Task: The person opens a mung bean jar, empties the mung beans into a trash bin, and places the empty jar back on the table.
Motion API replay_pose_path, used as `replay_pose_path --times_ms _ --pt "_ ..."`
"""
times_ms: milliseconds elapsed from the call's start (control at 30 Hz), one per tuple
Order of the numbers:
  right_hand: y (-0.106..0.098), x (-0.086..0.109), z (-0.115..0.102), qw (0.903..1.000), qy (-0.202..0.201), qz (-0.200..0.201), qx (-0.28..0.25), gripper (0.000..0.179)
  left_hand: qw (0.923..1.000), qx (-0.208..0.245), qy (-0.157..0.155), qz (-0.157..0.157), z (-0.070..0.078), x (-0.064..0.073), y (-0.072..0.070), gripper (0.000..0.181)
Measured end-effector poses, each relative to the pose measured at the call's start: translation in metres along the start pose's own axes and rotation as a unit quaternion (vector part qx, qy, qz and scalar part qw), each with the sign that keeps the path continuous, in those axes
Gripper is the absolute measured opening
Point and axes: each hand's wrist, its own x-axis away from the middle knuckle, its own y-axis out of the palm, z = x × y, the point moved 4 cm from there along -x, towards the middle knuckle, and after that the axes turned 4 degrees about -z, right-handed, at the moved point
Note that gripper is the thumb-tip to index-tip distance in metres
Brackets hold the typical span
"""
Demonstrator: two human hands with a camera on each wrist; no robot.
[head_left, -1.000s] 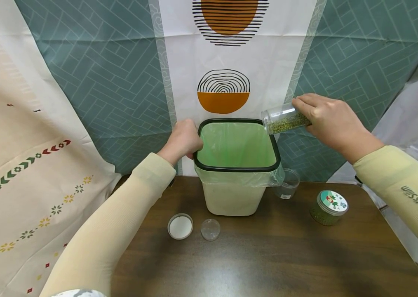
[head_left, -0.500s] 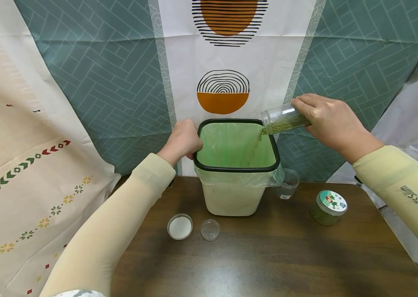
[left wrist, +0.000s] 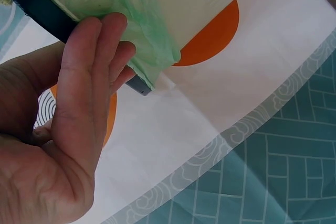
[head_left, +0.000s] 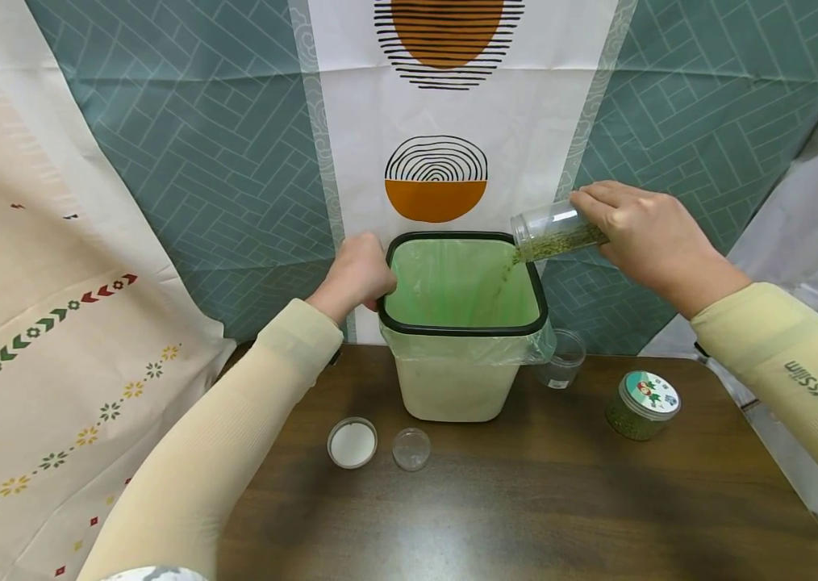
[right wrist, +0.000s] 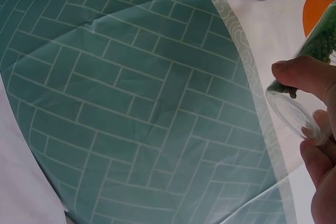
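A cream trash bin (head_left: 456, 394) with a black rim and a green liner bag (head_left: 445, 278) stands on the table in the head view. My left hand (head_left: 361, 273) grips its left rim; in the left wrist view the fingers (left wrist: 79, 87) lie against the bag (left wrist: 142, 19). My right hand (head_left: 647, 236) holds a clear plastic jar (head_left: 548, 224) by its base, tipped leftward over the bin's right rim. Green mung beans (head_left: 503, 278) fall from its mouth into the bag. The jar's base (right wrist: 294, 115) shows between thumb and fingers in the right wrist view.
A lidded jar of green beans (head_left: 643, 406) stands on the right of the table (head_left: 511, 516). Behind the bin's right side is a clear container (head_left: 564, 361). A white-lined lid (head_left: 352, 444) and a clear disc (head_left: 411, 449) lie in front. Printed cloth (head_left: 227, 153) hangs behind.
One second ago the beans lay inside the tilted jar; half a second ago they were streaming into the bin, as they are now. Both hands have stayed nearly in place.
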Motion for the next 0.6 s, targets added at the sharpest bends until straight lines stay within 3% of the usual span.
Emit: replay_pose_path --times_ms 600 --pt "-0.0028 0.0011 0.0012 1.0000 0.003 0.000 0.005 0.070 0.9998 0.014 0.011 0.007 -0.0001 0.0005 0.0004 0.016"
